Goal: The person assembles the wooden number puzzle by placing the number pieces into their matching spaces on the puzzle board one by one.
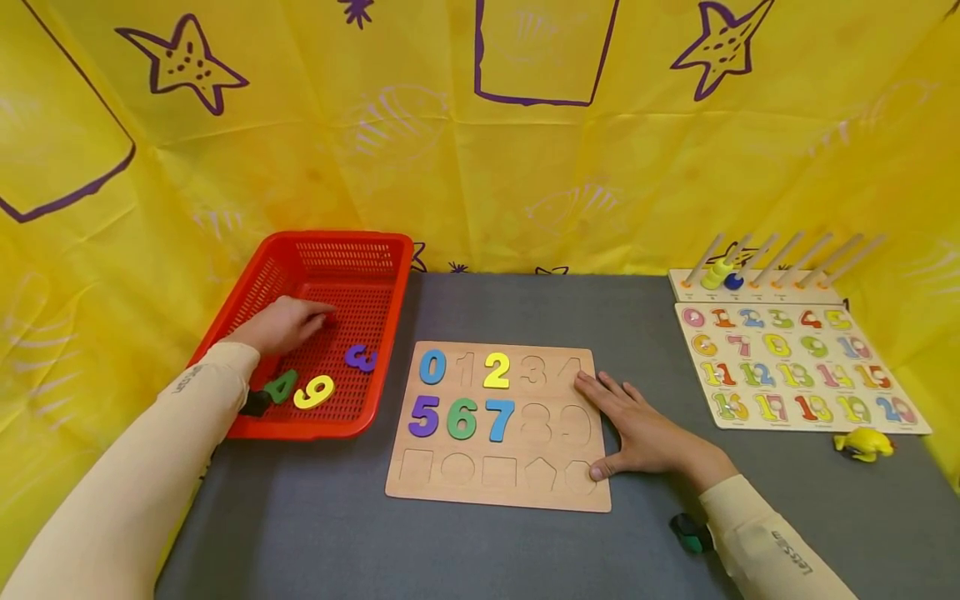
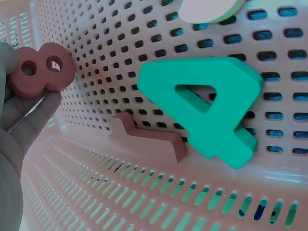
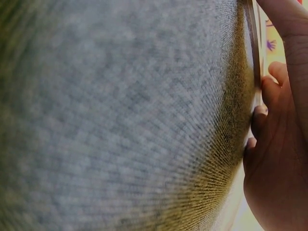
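In the left wrist view my left hand [image 2: 24, 125] pinches a red number 8 [image 2: 41, 71] between thumb and fingers; in the head view this hand [image 1: 288, 323] is inside the red basket [image 1: 401, 317]. A green number 4 [image 1: 281, 387], a yellow number 9 or 6 [image 1: 315, 392] and a purple number 3 [image 1: 361, 358] lie in the basket. Beside the 4, the left wrist view shows a reddish number 1 [image 2: 147, 139]. My right hand [image 1: 643, 433] rests with extended fingers on the right edge of a wooden number board [image 1: 495, 492].
Several coloured numbers, such as the purple 5 [image 1: 424, 416], sit in the board's slots. Farther right are a second number board [image 1: 765, 408], a pegged counting stand [image 1: 795, 292] and a yellow toy [image 1: 864, 443]. A yellow cloth [image 1: 480, 183] hangs behind the grey table [image 1: 480, 558].
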The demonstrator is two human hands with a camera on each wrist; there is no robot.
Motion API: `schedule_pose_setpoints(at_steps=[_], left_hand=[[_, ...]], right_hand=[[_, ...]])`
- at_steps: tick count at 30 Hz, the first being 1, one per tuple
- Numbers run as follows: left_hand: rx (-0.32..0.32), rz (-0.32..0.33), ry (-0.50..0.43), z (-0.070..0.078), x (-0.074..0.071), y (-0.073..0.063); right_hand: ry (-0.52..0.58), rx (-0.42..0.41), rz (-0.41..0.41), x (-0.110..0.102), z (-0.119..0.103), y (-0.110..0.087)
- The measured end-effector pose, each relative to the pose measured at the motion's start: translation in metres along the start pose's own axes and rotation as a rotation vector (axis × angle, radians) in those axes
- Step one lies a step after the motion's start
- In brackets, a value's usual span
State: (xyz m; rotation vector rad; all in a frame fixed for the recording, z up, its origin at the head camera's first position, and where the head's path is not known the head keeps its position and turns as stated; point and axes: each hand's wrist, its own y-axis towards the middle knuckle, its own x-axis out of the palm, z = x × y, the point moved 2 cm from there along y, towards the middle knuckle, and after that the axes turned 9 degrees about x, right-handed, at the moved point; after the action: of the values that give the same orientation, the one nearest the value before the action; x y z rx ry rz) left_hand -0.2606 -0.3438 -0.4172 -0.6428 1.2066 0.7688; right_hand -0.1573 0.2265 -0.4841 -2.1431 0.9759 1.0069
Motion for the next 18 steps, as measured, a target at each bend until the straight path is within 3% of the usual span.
schedule_pose_setpoints(at_steps=[6, 12, 18], left_hand=[[-0.032, 0.026, 0.013, -0.004, -0.001, 0.002], [-0.114, 0.030, -0.066, -0.005, -0.003, -0.002], [-0.251, 0.176, -0.257, 0.016, -0.027, 0.002]], right_hand=[[0.015, -0.012, 0.000, -0.001, 0.000, -0.001], [0.017, 0.000, -0.011, 0.001, 0.000, 0.000], [0.017, 0.007, -0.011, 0.000, 0.000, 0.000]])
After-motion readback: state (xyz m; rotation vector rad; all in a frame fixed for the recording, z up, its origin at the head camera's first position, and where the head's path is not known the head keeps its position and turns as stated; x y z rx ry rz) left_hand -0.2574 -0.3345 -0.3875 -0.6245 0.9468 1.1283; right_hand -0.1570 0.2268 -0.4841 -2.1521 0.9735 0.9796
